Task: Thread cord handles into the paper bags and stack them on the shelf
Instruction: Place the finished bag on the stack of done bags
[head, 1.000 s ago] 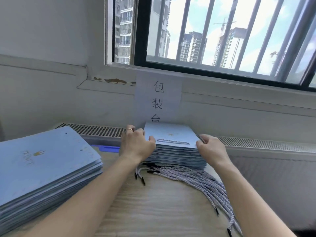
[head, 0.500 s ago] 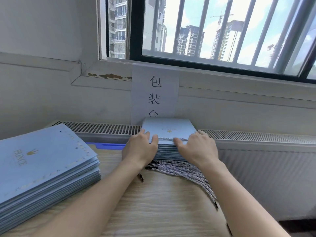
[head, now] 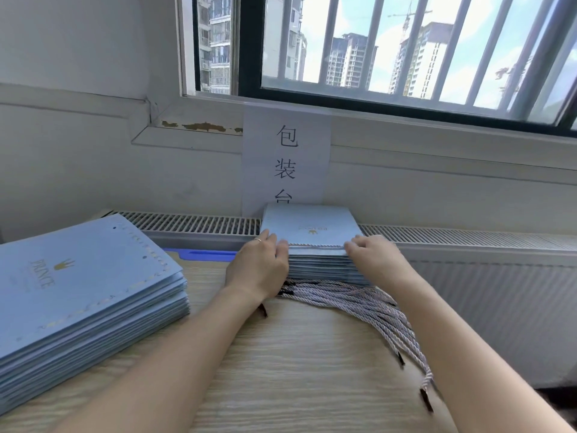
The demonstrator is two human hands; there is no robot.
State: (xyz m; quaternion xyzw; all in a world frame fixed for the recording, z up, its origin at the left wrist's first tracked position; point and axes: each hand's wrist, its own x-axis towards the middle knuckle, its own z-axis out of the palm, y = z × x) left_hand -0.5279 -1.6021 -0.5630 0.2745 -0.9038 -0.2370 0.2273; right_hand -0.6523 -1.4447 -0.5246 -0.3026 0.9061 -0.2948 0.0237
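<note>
1. Head view: two bag piles, left pile (head: 81, 276) and far pile (head: 312, 226) at the wall; one cord bundle (head: 359, 304).
2. Left hand (head: 259, 267), right hand (head: 371, 257): fingers curled on far pile's near edge.
3. Right hand came round from its side.

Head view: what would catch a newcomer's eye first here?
The left hand and right hand hold the near corners of a small stack of blue bags at the back wall, under a paper sign. A fan of twisted cords lies before it on the wooden table, and a bigger stack of bags sits far left.
</note>
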